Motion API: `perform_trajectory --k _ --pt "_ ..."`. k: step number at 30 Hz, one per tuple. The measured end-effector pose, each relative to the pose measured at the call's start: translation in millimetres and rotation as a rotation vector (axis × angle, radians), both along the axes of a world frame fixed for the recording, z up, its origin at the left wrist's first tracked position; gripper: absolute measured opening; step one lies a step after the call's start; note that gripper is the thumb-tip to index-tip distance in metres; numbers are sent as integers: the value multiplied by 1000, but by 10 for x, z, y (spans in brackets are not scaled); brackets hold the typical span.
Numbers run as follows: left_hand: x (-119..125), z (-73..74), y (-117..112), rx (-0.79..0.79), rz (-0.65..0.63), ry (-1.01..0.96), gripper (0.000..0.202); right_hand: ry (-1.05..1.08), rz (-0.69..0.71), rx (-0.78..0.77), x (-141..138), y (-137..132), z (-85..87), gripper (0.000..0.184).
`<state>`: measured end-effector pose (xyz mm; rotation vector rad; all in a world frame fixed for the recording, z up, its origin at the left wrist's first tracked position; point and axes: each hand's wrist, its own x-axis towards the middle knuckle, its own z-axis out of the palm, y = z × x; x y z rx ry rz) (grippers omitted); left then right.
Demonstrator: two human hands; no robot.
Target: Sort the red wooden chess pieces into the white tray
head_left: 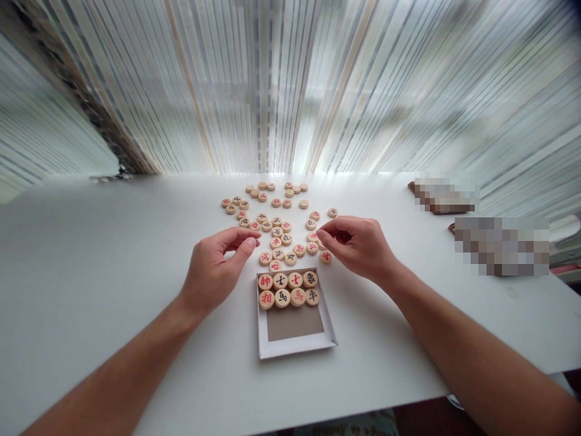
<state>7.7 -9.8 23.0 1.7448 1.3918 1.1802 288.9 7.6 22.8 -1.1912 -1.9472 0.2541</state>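
A shallow white box lies on the table in front of me. Two rows of round wooden Chinese chess pieces, marked in red or black characters, fill its far half. Beyond it, loose chess pieces are scattered, some with blank faces up. My left hand hovers left of these, fingers loosely bent and thumb slightly apart, with nothing seen in it. On the right side of the scatter, my right hand has its thumb and fingertips drawn together beside several pieces. Whatever is between those fingertips is hidden.
The white table reaches back to a striped curtain. Two blurred-out flat items with brown edges lie at the right. A dark beaded strand hangs at the back left. The table's front edge runs below the box.
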Motion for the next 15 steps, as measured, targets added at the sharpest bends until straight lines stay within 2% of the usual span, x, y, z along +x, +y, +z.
perform_trajectory --k 6,15 --pt "-10 3 9 5 47 101 29 85 -178 14 188 198 -99 18" --pt "-9 24 17 1 74 169 31 32 -89 -21 237 283 -189 20"
